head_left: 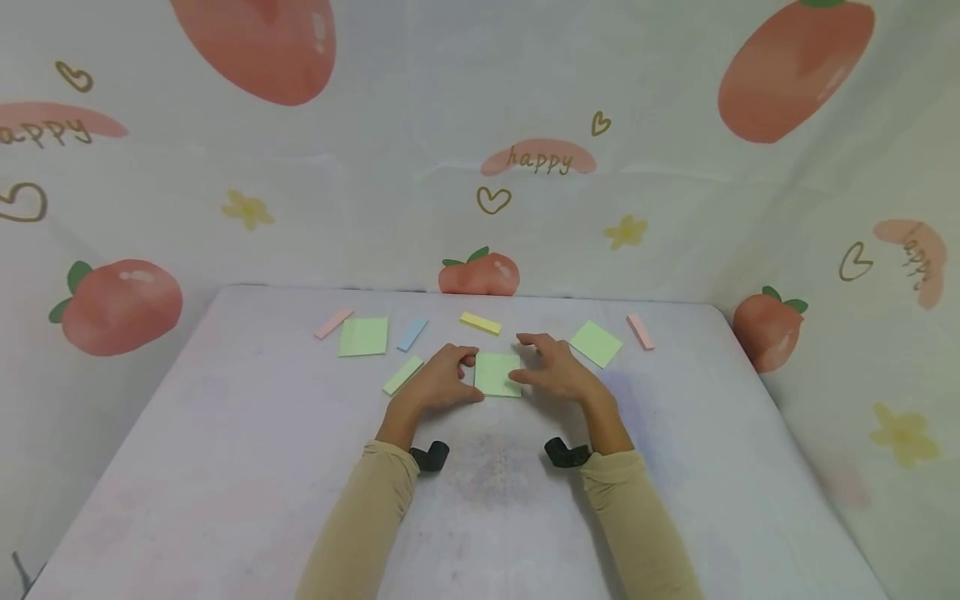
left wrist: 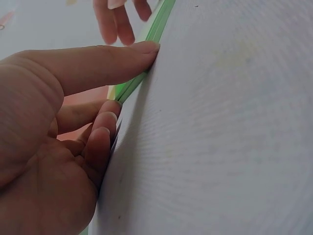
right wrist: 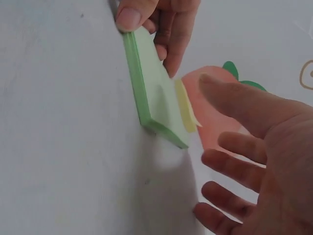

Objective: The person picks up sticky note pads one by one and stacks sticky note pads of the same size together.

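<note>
A light green sticky note pad (head_left: 491, 375) lies on the table in the middle of the head view. My left hand (head_left: 441, 379) grips its left side, with the thumb at the near corner and the other fingers curled by the left edge. The left wrist view shows that thumb (left wrist: 132, 61) against the pad's green side (left wrist: 159, 24). Over the pad's right edge hovers my right hand (head_left: 558, 371), fingers spread and bent loosely. In the right wrist view, a gap separates the right fingers (right wrist: 230, 166) from the pad.
Two more green pads lie on the table, one left (head_left: 363, 337) and one right (head_left: 597, 343). Around them are narrow strips: pink (head_left: 333, 323), blue (head_left: 412, 334), yellow (head_left: 480, 323), green (head_left: 402, 375) and another pink strip (head_left: 641, 332). A printed cloth backdrop (head_left: 405, 167) rises behind.
</note>
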`<state>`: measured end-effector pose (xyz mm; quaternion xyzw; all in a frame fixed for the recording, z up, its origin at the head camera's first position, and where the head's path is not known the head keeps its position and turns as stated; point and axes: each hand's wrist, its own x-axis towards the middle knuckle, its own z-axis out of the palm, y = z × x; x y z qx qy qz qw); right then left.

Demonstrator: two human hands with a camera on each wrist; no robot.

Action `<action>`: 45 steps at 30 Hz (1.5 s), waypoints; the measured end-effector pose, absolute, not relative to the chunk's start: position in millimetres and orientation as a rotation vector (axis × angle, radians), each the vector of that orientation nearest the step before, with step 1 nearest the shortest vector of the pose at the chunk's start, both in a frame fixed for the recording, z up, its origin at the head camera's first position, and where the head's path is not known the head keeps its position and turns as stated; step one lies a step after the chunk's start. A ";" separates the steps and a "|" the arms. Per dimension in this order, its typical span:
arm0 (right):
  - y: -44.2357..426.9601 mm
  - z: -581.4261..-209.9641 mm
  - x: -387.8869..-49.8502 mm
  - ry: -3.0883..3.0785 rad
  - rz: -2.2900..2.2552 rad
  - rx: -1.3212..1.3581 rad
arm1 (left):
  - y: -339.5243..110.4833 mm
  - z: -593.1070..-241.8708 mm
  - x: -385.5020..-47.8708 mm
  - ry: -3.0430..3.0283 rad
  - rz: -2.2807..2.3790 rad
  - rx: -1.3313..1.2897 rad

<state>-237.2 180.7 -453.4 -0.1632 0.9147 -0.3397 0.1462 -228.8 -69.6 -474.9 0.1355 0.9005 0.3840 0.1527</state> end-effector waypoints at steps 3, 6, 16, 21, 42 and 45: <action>183.2 -449.5 -237.3 2.685 -0.945 -0.461 | -69.1 -473.4 -228.7 2.574 1.105 0.389; 186.1 -446.6 -237.9 2.758 -0.874 -0.453 | -68.8 -471.3 -228.2 2.567 1.108 0.385; 199.1 -445.1 -239.7 2.888 -0.559 -0.352 | -69.9 -472.2 -227.4 2.562 1.127 0.382; 210.2 -446.1 -240.9 2.904 -0.447 -0.312 | -69.9 -474.5 -228.3 2.560 1.130 0.376; 274.7 -449.5 -255.5 2.921 -0.293 -0.228 | -70.7 -473.0 -227.4 2.553 1.135 0.400; 277.8 -450.4 -255.9 2.920 -0.301 -0.236 | -70.5 -472.6 -226.7 2.555 1.132 0.390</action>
